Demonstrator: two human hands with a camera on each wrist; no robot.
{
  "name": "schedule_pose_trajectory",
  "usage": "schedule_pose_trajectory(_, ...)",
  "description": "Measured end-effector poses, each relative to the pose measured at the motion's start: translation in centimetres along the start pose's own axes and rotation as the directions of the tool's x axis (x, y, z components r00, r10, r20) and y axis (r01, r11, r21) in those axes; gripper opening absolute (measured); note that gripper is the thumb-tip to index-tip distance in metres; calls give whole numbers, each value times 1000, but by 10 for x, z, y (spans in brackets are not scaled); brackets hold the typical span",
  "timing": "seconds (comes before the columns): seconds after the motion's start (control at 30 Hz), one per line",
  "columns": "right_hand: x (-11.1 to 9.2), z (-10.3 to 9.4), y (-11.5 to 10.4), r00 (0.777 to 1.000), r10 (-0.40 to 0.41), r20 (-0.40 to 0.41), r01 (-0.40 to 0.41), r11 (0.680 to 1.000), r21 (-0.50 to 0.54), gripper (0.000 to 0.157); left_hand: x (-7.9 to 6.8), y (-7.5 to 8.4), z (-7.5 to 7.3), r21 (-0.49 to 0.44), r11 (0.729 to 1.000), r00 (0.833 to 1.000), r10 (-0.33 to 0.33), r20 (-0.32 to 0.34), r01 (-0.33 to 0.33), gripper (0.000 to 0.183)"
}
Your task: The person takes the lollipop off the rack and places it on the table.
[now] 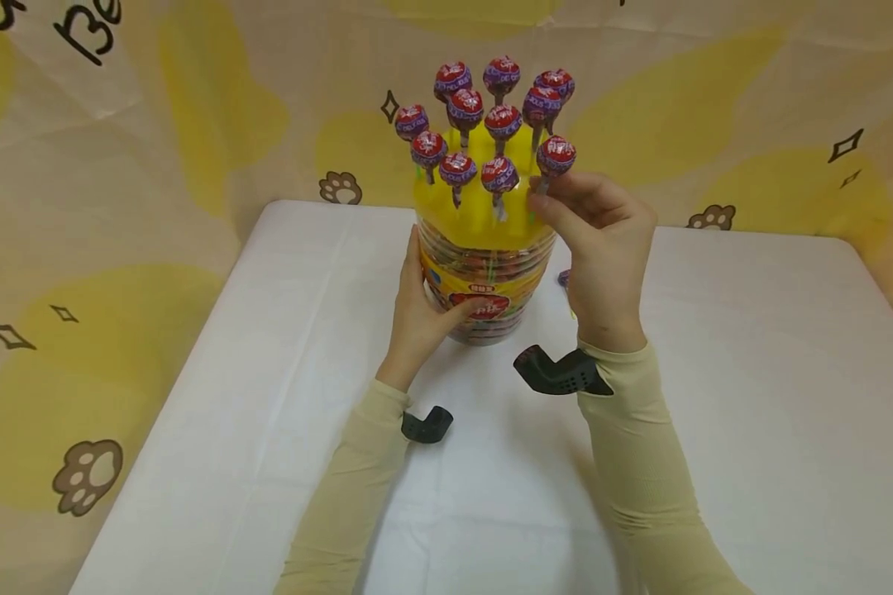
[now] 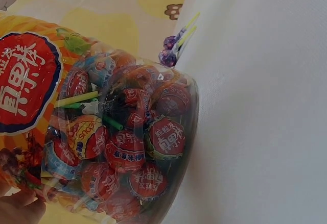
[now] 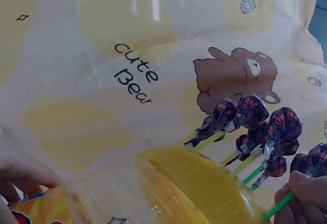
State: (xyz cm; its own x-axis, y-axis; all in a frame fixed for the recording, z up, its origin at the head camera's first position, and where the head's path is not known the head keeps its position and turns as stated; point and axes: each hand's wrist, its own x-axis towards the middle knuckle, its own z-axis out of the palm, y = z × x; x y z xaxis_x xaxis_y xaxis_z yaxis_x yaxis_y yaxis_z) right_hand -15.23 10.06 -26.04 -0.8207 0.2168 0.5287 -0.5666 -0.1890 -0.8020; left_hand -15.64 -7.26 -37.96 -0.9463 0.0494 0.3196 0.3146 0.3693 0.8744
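Note:
A clear plastic jar [image 1: 491,266] full of wrapped lollipops stands upright on the table. Lollipops [image 1: 503,121] with red and purple wrappers stand on sticks in its yellow lid [image 1: 484,230]. My left hand [image 1: 420,318] holds the jar's left side, its thumb across the front label. At the lid's right edge, my right hand [image 1: 606,235] pinches the stick of one lollipop [image 1: 556,155]. In the right wrist view this stick [image 3: 279,206] is green and its lower end meets the lid; how deep it sits cannot be told.
Loose purple lollipops [image 2: 168,55] lie on the white table [image 1: 268,347] beside the jar, mostly hidden in the head view. A patterned yellow-and-beige cloth [image 1: 640,107] hangs behind the table. A black wrist camera [image 1: 561,372] juts from the right sleeve.

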Motion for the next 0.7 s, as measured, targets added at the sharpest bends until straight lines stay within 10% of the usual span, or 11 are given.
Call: schedule_pose_trajectory(0.7,-8,-15,-5,995,-60,-82,65,996,62,12,-3,1,-1,-5,1000,1000,-18,2,18,109)
